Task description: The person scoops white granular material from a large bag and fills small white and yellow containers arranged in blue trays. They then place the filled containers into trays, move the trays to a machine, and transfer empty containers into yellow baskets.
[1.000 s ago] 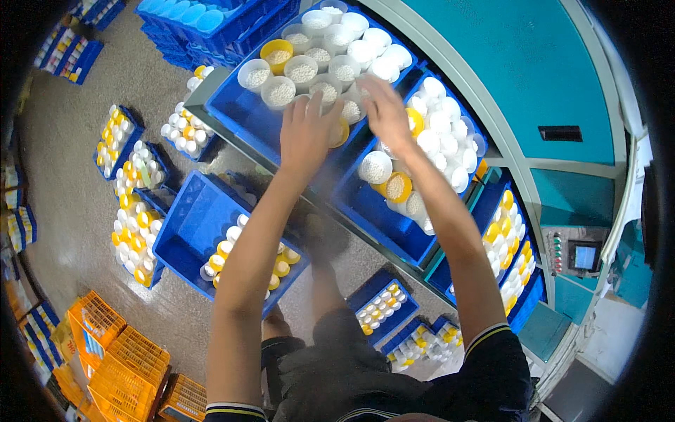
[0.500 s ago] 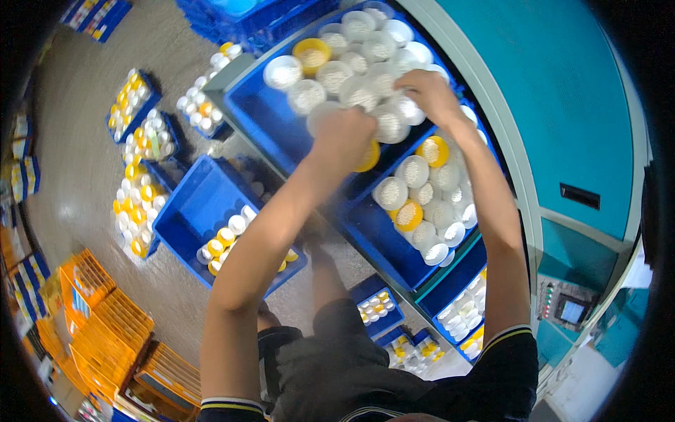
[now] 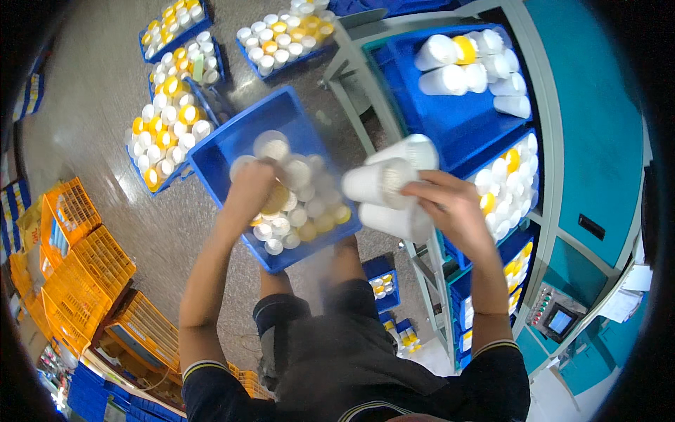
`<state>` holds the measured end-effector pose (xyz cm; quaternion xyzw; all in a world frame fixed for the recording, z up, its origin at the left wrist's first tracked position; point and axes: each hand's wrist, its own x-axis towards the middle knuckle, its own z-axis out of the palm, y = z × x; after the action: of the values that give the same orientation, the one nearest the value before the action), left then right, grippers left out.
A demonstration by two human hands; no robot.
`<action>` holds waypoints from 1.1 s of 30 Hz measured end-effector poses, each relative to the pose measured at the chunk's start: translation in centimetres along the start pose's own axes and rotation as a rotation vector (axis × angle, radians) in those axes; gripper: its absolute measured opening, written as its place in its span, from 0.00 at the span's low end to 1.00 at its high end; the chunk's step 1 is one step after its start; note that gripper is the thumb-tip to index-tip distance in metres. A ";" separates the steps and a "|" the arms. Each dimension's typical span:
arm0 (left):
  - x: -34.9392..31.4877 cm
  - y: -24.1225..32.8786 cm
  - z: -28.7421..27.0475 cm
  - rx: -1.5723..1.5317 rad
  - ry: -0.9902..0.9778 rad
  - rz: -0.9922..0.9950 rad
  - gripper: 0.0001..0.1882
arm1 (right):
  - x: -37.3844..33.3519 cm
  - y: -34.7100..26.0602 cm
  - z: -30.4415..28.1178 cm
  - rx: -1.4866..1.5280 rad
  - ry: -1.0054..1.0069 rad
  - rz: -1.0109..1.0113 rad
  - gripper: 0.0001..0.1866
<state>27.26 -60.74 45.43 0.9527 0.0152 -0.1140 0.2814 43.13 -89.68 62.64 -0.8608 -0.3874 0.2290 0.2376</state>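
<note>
My right hand grips three white plastic bottles bunched together, held between the shelf and a blue bin on the floor. My left hand reaches down into that bin, blurred, closed around white and yellow-capped bottles; the exact grip is hard to make out. The bin holds several bottles with white and yellow caps. On the shelf to the right, a blue tray holds a few white bottles lying on their sides.
Another blue tray of capped bottles sits lower on the grey shelf frame. More blue trays of bottles stand on the floor at upper left. Orange crates stack at left. A control panel with a small screen is at lower right.
Both hands have come off the shelf tray and swung down and left: the right carries three white bottles, the left has dropped into the floor bin. The view has tilted downward.
</note>
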 end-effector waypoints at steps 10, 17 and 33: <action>-3.3 -21.1 18.2 0.067 -0.050 -0.176 0.11 | 17.5 4.4 37.1 -0.006 0.069 0.028 0.16; -5.3 -20.4 17.2 0.076 -0.092 -0.147 0.13 | 19.0 4.2 41.5 -0.257 -0.237 0.027 0.16; -4.6 -5.4 13.4 -0.255 0.003 -0.512 0.11 | 7.0 29.9 -12.1 -0.999 0.506 0.635 0.24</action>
<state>19.51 -63.29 32.62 0.8749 0.2698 -0.1772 0.3611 70.98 -104.57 53.13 -0.9680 -0.1055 -0.1299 -0.1871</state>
